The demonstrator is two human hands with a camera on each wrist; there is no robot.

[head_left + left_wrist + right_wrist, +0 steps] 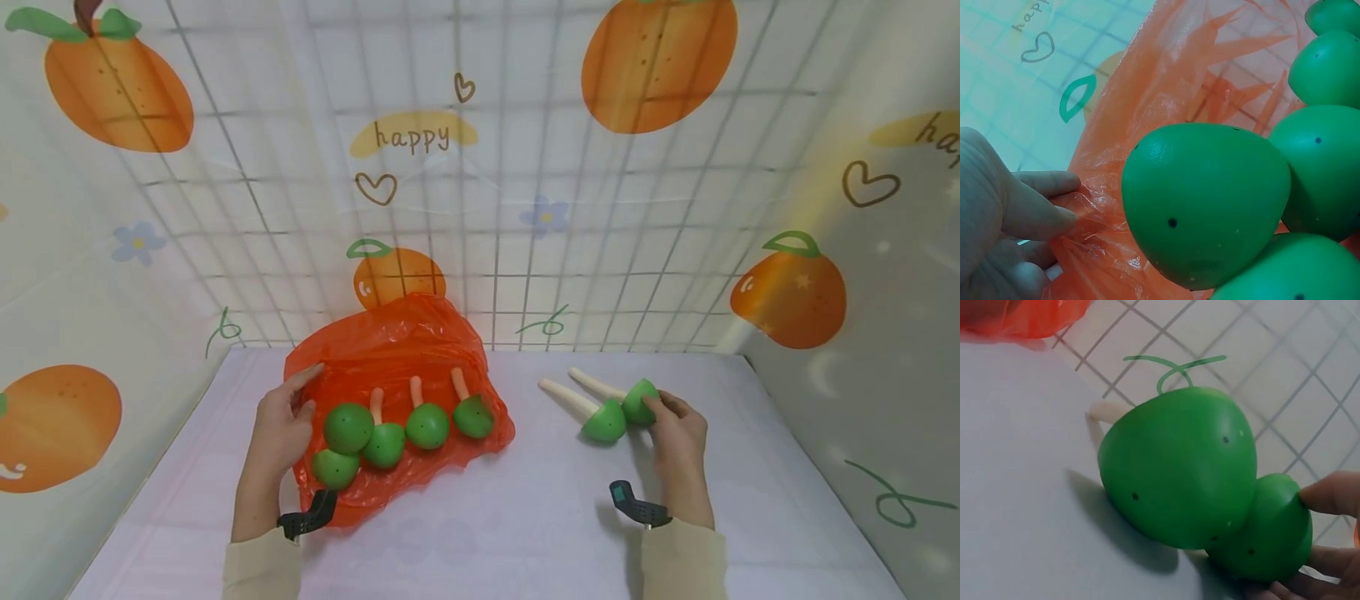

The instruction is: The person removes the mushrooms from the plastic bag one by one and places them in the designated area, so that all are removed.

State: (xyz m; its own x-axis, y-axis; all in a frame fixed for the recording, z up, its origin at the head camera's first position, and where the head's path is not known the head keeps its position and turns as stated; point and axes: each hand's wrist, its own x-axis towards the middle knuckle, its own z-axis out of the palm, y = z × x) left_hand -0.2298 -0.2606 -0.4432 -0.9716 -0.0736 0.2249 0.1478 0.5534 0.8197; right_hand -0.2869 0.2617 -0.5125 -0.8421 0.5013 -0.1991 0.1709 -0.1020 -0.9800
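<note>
Your head view is bright and evenly lit, with a yellowish glow down the right-hand corner of the printed curtain (pixel 795 158) and soft shadows on the white table (pixel 525 517) beside your right hand (pixel 681 429). Your left wrist view has a cyan tint, with glints on the creased red bag (pixel 1107 269). Your right wrist view is dimmer, greyer, shadowed beneath the nearer green mushroom (pixel 1179 472); its background may be slightly out of focus.
</note>
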